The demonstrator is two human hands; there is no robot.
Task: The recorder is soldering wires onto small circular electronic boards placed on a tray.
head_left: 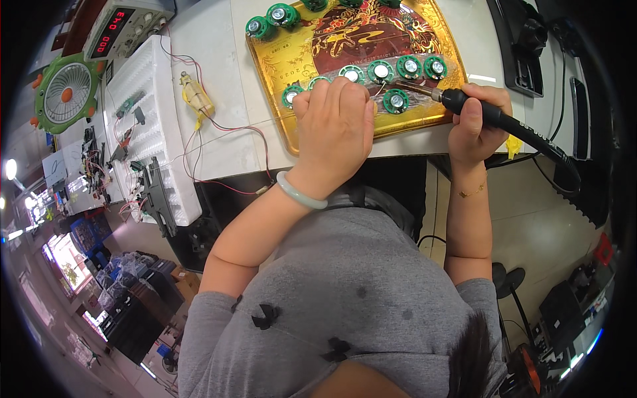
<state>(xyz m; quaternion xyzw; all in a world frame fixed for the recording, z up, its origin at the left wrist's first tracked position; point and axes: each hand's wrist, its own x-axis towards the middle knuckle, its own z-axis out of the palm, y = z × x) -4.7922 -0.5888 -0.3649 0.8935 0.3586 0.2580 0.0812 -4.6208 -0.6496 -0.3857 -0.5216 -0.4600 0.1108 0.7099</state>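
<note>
My right hand (474, 136) grips a black soldering iron (534, 140), its metal tip pointing left over the gold tray (272, 73). Closed fingers of my left hand (335, 126) hold a thin solder wire (380, 89), whose end sticks out toward the iron's tip. Just beyond both hands, small round green speakers with silver centres lie in a row on the tray. One speaker (395, 101) sits nearest the tip, with another speaker (381, 71) right behind it. My left hand partly hides some of the row.
At the left stand a power supply (123, 30) with a red display, a green fan (66, 95) and a white foam tray (174, 142) with small parts. Red and black leads run from a yellow taped piece (195, 95). A black stand (521, 50) is at the far right.
</note>
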